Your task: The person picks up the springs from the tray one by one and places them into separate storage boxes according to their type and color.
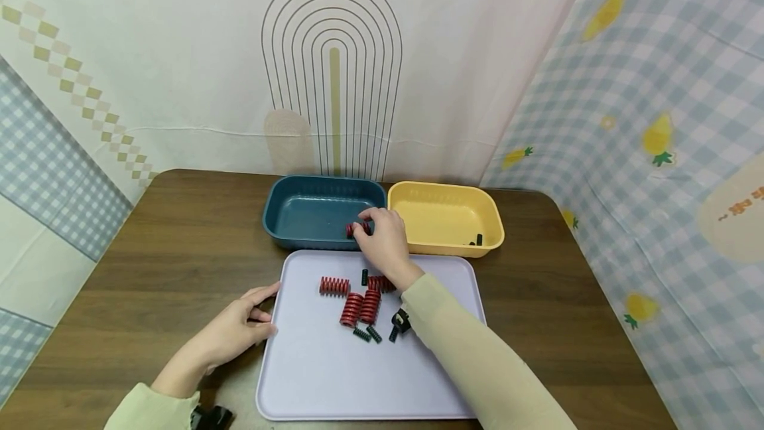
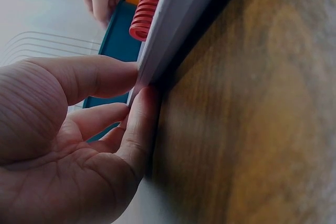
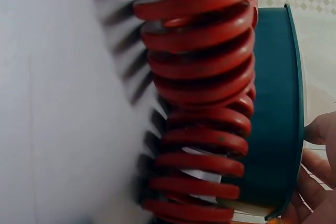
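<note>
My right hand (image 1: 384, 237) pinches a red coil spring (image 1: 349, 231) over the right end of the blue bin (image 1: 286, 242). In the right wrist view its fingers show at the right edge, with the held spring out of sight. My left hand (image 1: 233, 327) grips the left rim of the pale lavender tray (image 1: 316, 377), thumb and fingers against the edge. On the tray lie several red springs (image 1: 333, 286) and several small dark green springs (image 1: 361, 334). A red spring (image 1: 380, 283) is partly hidden by my right wrist.
A yellow bin (image 1: 442, 217) stands beside the blue one, holding small dark springs (image 1: 479, 239). Both bins sit behind the tray on a brown wooden table (image 1: 191, 237). A patterned cloth (image 1: 209, 58) hangs behind, and a checked cloth (image 1: 656, 217) at the right.
</note>
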Demonstrator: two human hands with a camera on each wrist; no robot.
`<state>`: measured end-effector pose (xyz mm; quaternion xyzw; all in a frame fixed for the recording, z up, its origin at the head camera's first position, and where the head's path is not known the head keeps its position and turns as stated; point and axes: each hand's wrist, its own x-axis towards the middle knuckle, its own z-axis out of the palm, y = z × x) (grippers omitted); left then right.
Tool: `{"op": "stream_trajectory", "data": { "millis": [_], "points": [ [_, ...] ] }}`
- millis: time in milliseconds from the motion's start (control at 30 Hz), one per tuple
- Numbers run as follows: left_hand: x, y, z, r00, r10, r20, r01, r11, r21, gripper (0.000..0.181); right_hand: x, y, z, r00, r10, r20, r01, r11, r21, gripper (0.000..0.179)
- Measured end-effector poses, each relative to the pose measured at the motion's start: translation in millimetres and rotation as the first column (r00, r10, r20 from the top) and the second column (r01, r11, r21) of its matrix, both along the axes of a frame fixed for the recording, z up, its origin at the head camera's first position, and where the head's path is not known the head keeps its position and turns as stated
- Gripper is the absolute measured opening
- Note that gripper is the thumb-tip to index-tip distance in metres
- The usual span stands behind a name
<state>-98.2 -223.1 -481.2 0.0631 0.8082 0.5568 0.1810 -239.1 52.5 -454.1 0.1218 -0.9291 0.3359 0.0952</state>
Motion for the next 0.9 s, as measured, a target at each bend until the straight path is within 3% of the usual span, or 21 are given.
{"op": "stream_trajectory", "data": {
  "millis": [300, 900],
  "points": [
    [0.4, 0.7, 1.5, 1.0, 0.001, 0.002, -0.001, 1.0, -0.007, 0.073, 10.9, 17, 6.4, 0.996, 0.089, -0.022, -0.089, 0.996, -0.028, 0.032],
    [0.4, 1.1, 0.4, 1.0, 0.004, -0.003, -0.004, 1.0, -0.012, 0.073, 42.2, 70, 3.8, 0.979, 0.203, 0.026, -0.204, 0.978, 0.046, 0.044]
  ]
}}
